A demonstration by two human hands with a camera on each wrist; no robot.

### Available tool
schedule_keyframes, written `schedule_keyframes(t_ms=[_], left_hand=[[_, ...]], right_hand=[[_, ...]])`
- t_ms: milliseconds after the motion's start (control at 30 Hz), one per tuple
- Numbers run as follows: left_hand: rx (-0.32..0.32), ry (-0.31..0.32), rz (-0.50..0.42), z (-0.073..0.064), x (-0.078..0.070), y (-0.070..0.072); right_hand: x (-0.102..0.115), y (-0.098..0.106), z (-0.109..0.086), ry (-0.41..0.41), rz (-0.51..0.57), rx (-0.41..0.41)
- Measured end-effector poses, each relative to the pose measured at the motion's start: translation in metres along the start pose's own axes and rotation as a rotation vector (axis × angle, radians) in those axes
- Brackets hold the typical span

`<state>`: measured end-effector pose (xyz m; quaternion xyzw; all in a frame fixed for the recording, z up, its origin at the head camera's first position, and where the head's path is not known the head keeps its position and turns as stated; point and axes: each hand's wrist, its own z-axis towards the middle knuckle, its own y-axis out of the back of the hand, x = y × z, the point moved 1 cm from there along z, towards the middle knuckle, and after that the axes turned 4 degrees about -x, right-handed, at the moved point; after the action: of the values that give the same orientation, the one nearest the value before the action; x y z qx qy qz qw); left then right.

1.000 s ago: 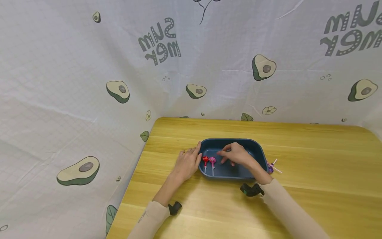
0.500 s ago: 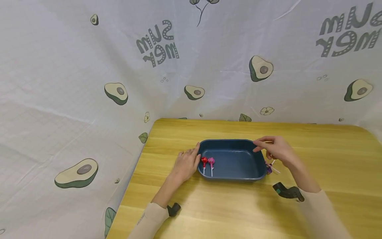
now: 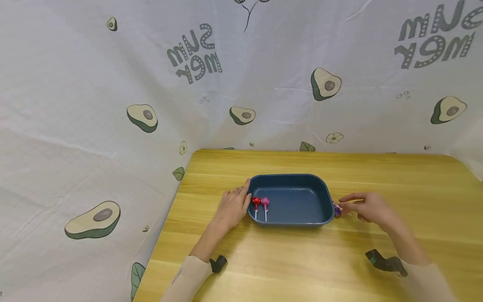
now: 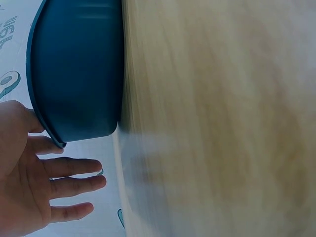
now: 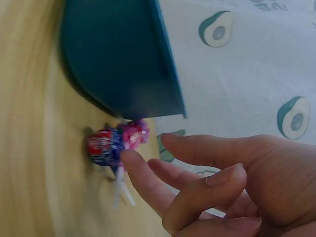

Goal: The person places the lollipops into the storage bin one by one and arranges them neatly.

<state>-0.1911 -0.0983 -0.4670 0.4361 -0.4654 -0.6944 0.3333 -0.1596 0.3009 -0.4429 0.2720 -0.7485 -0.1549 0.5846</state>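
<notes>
A dark blue rectangular tub [image 3: 290,224] sits on the wooden table. Inside it, at the left end, lie a red lollipop [image 3: 256,202] and a pink lollipop [image 3: 266,203] side by side. My left hand [image 3: 232,206] touches the tub's left rim with thumb and forefinger; its other fingers extend straight in the left wrist view. Beyond the tub's right end, a purple-and-red lollipop [image 5: 104,147] and a pink-wrapped lollipop [image 5: 134,134] lie close together on the table. My right hand [image 3: 371,208] hovers beside them, thumb and fingers spread apart, holding nothing.
The wooden table [image 3: 415,188] extends to the right and toward me. A white cloth [image 3: 279,50] printed with avocados hangs behind and at the left. A black wrist camera [image 3: 219,264] is on the left wrist, and another black camera [image 3: 385,262] on the right.
My right hand has moved from inside the tub, over its right rim, out and down to the lollipops on the table. The left hand has stayed at the tub's left rim.
</notes>
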Motion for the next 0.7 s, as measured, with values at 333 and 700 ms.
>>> schedule_keyframes(t_ms=[333,700], left_hand=[[-0.007,0.001,-0.005,-0.001,0.0,0.0],[-0.001,0.006,-0.006,-0.002,0.0,0.001]], right_hand=[[-0.006,-0.018,-0.002,0.032,-0.092,-0.06],[-0.002,-0.027,0.003,0.056,-0.281,-0.176]])
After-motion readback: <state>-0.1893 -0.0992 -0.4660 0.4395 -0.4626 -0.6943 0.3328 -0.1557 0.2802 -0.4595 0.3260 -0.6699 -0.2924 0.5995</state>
